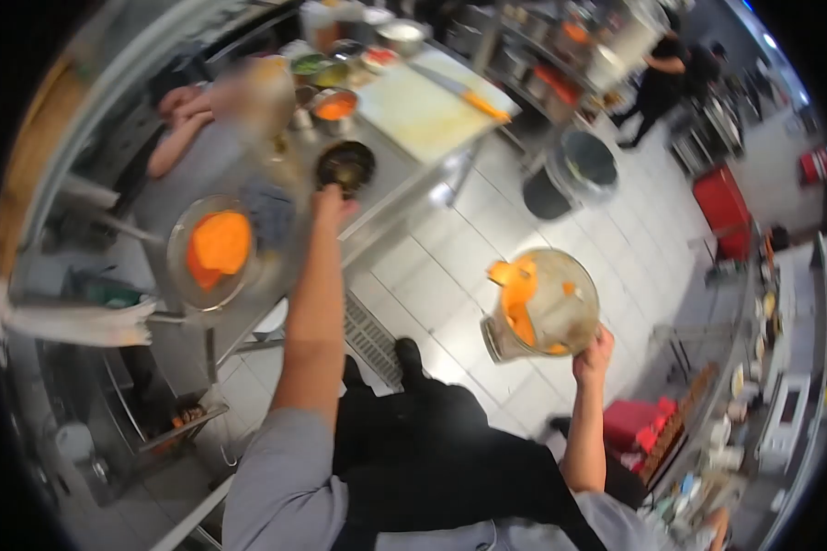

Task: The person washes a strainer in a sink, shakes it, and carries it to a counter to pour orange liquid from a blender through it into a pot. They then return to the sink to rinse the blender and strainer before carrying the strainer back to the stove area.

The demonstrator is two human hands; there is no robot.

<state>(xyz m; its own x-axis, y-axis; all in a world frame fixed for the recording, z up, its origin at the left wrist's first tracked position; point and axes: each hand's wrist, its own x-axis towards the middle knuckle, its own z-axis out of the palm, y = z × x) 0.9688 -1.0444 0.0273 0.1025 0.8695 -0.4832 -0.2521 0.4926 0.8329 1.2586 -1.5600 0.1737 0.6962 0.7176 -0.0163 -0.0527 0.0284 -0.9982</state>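
Note:
My left hand (334, 203) reaches over the steel counter, its fingers at the near rim of a small dark round bowl (346, 165); the fingers are partly hidden and blurred. With my right hand (594, 356) I grip the rim of a see-through jug (570, 303), held tilted over the floor. Orange purée (519, 298) coats one side of its inside, and an orange lump sits at its far rim. Left of my left forearm, a wide round metal pan or strainer (180, 266) holds a mound of thick orange purée (220, 243). Beside it lies a bluish-grey cloth (268, 216).
A white cutting board (413, 119) bears a knife with an orange handle (485, 106). Small containers crowd the counter's back, one with orange contents (334, 105). Another person's arms (179, 138) rest across the counter. A grey bin (574, 170) stands on the tiled floor (423, 275).

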